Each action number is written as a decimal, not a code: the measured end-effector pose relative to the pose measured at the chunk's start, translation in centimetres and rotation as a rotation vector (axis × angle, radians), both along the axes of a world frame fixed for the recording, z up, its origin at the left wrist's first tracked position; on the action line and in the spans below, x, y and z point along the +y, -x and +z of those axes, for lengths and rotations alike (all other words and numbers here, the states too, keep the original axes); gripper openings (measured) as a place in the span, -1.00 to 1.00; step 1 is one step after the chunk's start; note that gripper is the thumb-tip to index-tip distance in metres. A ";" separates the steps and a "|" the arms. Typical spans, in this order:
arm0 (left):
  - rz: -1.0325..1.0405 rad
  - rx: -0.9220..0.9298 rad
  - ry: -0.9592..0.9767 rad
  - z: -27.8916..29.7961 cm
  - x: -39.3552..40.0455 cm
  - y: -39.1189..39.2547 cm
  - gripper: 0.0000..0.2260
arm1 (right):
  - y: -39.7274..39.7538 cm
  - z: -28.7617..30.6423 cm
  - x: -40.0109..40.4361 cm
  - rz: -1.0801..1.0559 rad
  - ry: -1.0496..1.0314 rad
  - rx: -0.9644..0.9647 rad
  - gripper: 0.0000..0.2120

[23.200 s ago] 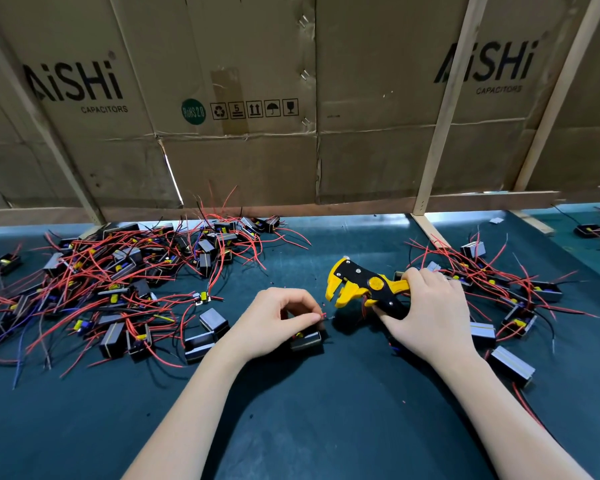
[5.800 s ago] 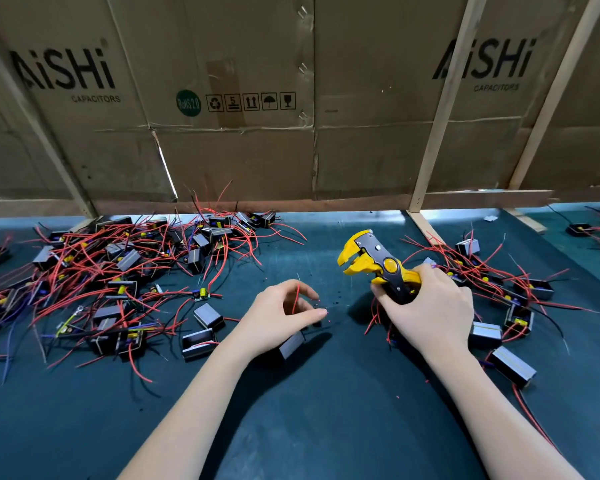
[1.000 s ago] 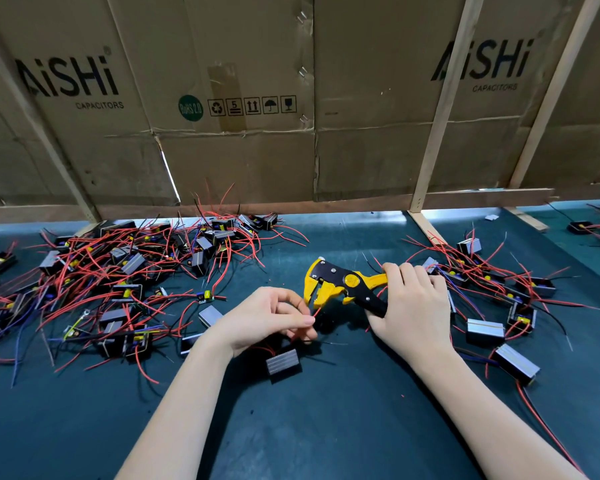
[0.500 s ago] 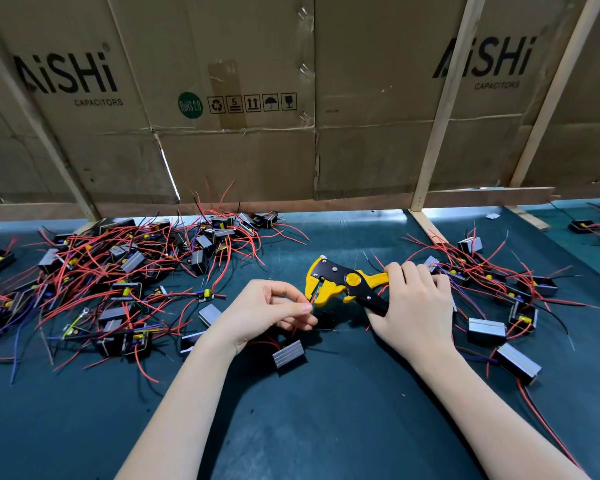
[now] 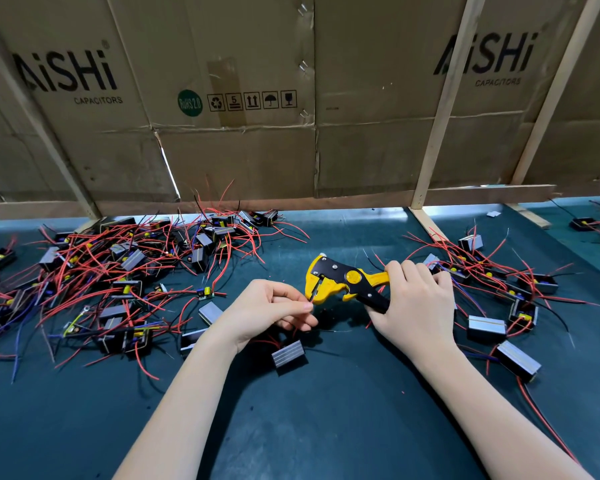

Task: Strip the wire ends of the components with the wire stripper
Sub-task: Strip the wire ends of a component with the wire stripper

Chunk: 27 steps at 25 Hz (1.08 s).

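While left hand (image 5: 278, 306) pinches thin wire end at wire stripper (image 5: 340, 280) mouth, right hand (image 5: 414, 299) wraps fingers round handles. Component (image 5: 289, 353) lies on counter (image 5: 326, 427) below. Best: seat wire squarely, squeeze steadily, avoid cutting strands.

You worked on a matt teal mat (image 5: 326, 427), before creased cardboard (image 5: 361, 150) and bare wood battens (image 5: 440, 109), gripping a glossy yellow plastic stripper (image 5: 340, 280).
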<state>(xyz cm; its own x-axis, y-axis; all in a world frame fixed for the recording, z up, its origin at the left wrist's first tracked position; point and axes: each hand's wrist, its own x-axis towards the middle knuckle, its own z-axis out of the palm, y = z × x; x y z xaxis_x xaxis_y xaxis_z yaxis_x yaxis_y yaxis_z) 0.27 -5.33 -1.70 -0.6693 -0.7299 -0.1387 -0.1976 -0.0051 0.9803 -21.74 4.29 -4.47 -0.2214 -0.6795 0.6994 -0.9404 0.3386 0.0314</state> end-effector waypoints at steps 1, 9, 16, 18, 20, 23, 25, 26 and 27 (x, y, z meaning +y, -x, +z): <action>0.002 0.001 -0.009 0.0 0.0 0.0 -0.96 | 0.0 0.0 0.0 -0.002 0.000 0.005 -0.48; -0.011 0.024 -0.054 -0.3 -0.2 0.0 -0.96 | 0.2 0.0 0.0 0.003 0.005 0.008 -0.53; -0.009 0.048 -0.092 -0.3 -0.1 -0.1 -0.92 | 0.2 -0.2 -0.1 0.019 -0.024 -0.034 -0.54; -0.010 0.055 -0.098 -0.1 -0.1 -0.1 -0.91 | 0.2 -0.1 -0.1 0.014 -0.040 -0.049 -0.55; -0.009 0.059 -0.102 -0.1 -0.1 -0.2 -0.91 | 0.0 0.0 -0.1 0.022 -0.053 -0.063 -0.55; -0.017 0.061 -0.101 -0.1 0.0 -0.4 -0.90 | -0.5 0.3 0.0 0.015 -0.063 -0.074 -0.54; -0.027 0.068 -0.092 0.1 0.1 -0.4 -0.89 | -0.3 0.4 0.2 -0.007 -0.083 -0.098 -0.56; -0.035 0.076 -0.086 0.2 0.2 -0.4 -0.89 | -0.2 0.4 0.3 -0.032 -0.106 -0.100 -0.59; -0.046 0.082 -0.076 0.4 0.3 -0.4 -0.89 | -0.1 0.3 0.4 -0.056 -0.128 -0.097 -0.63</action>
<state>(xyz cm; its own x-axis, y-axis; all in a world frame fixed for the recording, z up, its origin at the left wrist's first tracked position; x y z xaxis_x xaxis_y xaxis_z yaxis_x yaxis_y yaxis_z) 0.63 -5.07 -1.31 -0.7130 -0.6878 -0.1362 -0.1185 -0.0732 0.9902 -21.63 4.68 -4.20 -0.3236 -0.7466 0.5812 -0.9208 0.3899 -0.0118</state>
